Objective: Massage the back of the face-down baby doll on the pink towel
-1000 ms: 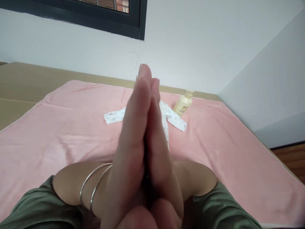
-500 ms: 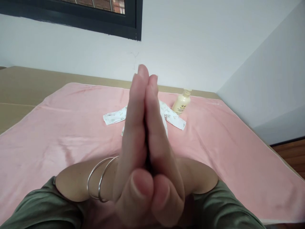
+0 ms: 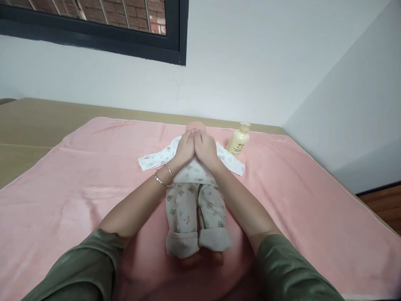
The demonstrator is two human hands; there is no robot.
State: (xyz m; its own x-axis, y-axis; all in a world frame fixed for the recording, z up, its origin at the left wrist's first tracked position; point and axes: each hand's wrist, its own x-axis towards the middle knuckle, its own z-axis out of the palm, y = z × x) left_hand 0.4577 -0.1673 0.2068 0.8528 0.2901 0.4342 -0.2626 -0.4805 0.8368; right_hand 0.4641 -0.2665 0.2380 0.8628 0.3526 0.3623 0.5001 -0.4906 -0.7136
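Observation:
A baby doll lies face-hidden on a pink blanket, feet towards me, in a white printed top (image 3: 194, 172) and matching trousers (image 3: 184, 205) with rolled cuffs. My left hand (image 3: 185, 147), with thin silver bangles (image 3: 163, 179) at its wrist, rests over the upper chest of the doll. Beside it, touching along the inner edge, is my right hand (image 3: 205, 148). Both are slightly cupped with fingers stretched towards the doll's head (image 3: 196, 125), and neither grips anything visible. My palms and fingertips are mostly hidden. The sleeves spread out to either side.
A bottle of pale yellow liquid (image 3: 239, 140) stands at the right, behind one sleeve of the top. The pink blanket (image 3: 78, 184) covers most of a wooden surface (image 3: 37, 121). Behind are a white wall (image 3: 250, 62) and a dark-framed window (image 3: 175, 42).
My hands, earlier pressed palm to palm close before the camera, have moved down and away onto the doll's upper body. The doll's trousers and the top of its head have come into view.

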